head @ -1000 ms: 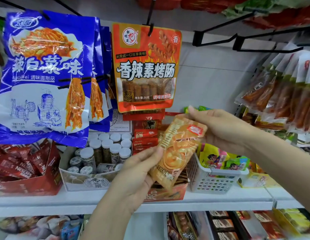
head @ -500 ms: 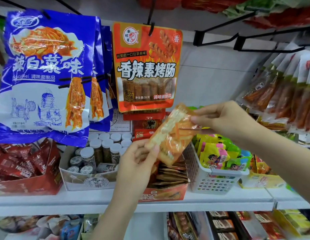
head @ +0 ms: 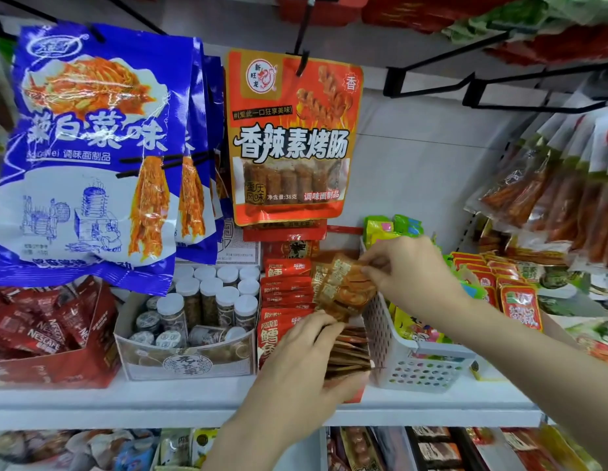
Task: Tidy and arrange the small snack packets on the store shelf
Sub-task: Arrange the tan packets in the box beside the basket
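A small orange-brown snack packet [head: 345, 290] is held tilted over the middle of a white store shelf [head: 194, 399], its top right corner pinched between the thumb and fingertips of the person's right hand [head: 411, 273]. The packet's lower edge meets the fingers of the left hand [head: 306, 351], which reaches up from below with its fingers bent against the packet's bottom; whether they actually grip it cannot be told. Just beneath the packet, a row of similar brown packets [head: 350, 351] stands on edge in a red display box [head: 355, 396], mostly hidden behind the left hand. To the left of these, red packets [head: 285, 290] are stacked in the same box. Further left sits a pale cardboard tray [head: 180, 362] filled with small white-capped jars [head: 207, 294], and beyond that a red carton [head: 51, 368] of red Nescafe sachets [head: 41, 328]. Touching the right side of the red display box is a white perforated plastic basket [head: 418, 365] holding bright yellow and green packets [head: 411, 328]; the right forearm crosses above it. Hanging above the shelf are large blue bags [head: 92, 147] on the left and an orange bag [head: 292, 137] at centre, both on black hooks. More red-and-yellow packets [head: 513, 294] lie to the right, and clear-wrapped reddish strips [head: 567, 198] hang at the far right. The right arm comes in from the lower right, the left arm from the bottom centre.
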### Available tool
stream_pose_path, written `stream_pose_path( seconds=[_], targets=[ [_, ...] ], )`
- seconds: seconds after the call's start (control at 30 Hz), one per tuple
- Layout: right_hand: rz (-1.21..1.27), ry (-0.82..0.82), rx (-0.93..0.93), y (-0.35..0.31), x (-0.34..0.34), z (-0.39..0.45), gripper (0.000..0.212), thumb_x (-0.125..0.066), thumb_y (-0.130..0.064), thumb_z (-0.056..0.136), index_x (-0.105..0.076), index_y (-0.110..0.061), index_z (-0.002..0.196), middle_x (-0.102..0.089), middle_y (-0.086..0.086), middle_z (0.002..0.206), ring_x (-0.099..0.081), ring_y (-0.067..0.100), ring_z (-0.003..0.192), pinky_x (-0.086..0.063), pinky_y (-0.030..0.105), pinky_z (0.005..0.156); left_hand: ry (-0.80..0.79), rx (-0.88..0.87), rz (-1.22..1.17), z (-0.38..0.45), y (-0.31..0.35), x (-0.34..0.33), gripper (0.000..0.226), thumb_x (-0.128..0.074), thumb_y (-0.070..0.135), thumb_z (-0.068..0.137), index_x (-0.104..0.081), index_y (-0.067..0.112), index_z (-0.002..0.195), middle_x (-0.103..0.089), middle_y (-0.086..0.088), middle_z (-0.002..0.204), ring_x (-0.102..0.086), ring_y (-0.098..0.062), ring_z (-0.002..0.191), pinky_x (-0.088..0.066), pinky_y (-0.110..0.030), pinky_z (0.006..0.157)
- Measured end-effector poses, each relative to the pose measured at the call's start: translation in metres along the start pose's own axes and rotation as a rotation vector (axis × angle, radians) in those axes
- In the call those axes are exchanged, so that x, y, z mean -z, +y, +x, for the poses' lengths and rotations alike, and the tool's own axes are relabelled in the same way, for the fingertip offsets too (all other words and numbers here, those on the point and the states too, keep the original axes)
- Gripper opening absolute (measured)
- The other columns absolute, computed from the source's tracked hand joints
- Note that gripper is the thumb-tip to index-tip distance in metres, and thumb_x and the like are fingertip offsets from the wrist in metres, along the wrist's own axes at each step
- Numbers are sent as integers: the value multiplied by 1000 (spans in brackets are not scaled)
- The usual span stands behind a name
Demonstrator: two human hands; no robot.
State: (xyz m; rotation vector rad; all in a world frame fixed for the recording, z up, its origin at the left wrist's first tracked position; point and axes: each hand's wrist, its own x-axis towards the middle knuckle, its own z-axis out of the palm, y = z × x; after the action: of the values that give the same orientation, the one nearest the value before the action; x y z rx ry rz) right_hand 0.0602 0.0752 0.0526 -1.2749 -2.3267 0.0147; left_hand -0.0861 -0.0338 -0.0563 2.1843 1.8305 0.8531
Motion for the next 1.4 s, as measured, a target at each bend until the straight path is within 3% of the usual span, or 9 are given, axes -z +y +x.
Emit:
stream_pose_path(
  seconds=[0.2, 0.37, 0.47, 0.53, 0.63, 0.83, 1.1, 1.3, 1.4],
  targets=[
    [-204, -328, 48, -8, -33, -2, 25, -56, -15, 87, -70, -25, 107, -70, 9, 104, -65, 30, 99, -54, 36, 81, -26, -49, 44, 0, -7, 3, 80, -35, 78, 87, -37, 26, 148, -24, 20, 148, -7, 4, 144, -23, -26, 119],
    [-196, -612, 51, -13, -29, 12, 20, -66, -17, 82, -75, -23, 100, -73, 3, 100, -67, 20, 96, -55, 30, 82, -35, -40, 71, 4, -10, 4, 81, -33, 83, 83, -44, 28, 142, 9, 20, 160, 16, 0, 145, -30, -37, 114],
    [-195, -769, 17, -14, -18, 30, 26, -68, -17, 79, -77, -28, 101, -75, -9, 93, -66, 9, 90, -53, 22, 78, -57, -20, 18, 5, -13, 3, 79, -32, 87, 79, -42, 33, 135, -12, 20, 160, 18, 6, 141, -24, -38, 121],
    [-147, -598, -22, -11, -17, 41, 29, -62, -11, 79, -77, -24, 99, -74, -9, 91, -67, 9, 89, -54, 23, 79, -43, -27, -1, 6, -16, 2, 79, -32, 88, 77, -44, 33, 133, -22, 22, 156, 15, 8, 142, -22, -35, 121],
    [-239, -310, -19, -5, -28, 53, 27, -66, -12, 81, -73, -16, 107, -70, 10, 105, -66, 26, 100, -55, 33, 86, -27, -40, -28, 8, -18, 0, 81, -32, 90, 76, -44, 35, 134, -22, 27, 153, 14, 11, 141, -17, -31, 119],
    [-360, -405, -59, -5, -47, 68, 60, -83, -41, 72, -62, -8, 117, -62, 15, 116, -62, 34, 108, -51, 37, 82, -21, -61, -86, 5, -22, 1, 73, -41, 86, 78, -46, 38, 133, -22, 32, 151, 11, 11, 142, -16, -27, 116],
    [-301, -350, -92, 0, -55, 72, 33, -76, -11, 81, -67, -9, 113, -63, 15, 119, -62, 34, 109, -55, 37, 85, -25, -66, -92, 6, -23, 2, 70, -43, 85, 79, -44, 41, 134, -20, 35, 151, 12, 11, 143, -14, -25, 114],
    [-311, -306, -100, 0, -40, 64, 40, -78, -33, 81, -67, -12, 113, -62, 13, 118, -62, 33, 110, -52, 37, 84, -35, -66, -84, 5, -22, 3, 71, -43, 83, 79, -45, 38, 135, -19, 32, 154, 13, 11, 143, -13, -23, 115],
    [-195, -317, -108, 4, -23, 58, 26, -75, -34, 84, -69, -13, 98, -65, 14, 109, -62, 30, 103, -53, 37, 83, -51, -54, -71, 3, -20, 5, 72, -44, 82, 79, -44, 38, 137, -15, 33, 155, 15, 12, 142, -10, -21, 115]
  ],
)
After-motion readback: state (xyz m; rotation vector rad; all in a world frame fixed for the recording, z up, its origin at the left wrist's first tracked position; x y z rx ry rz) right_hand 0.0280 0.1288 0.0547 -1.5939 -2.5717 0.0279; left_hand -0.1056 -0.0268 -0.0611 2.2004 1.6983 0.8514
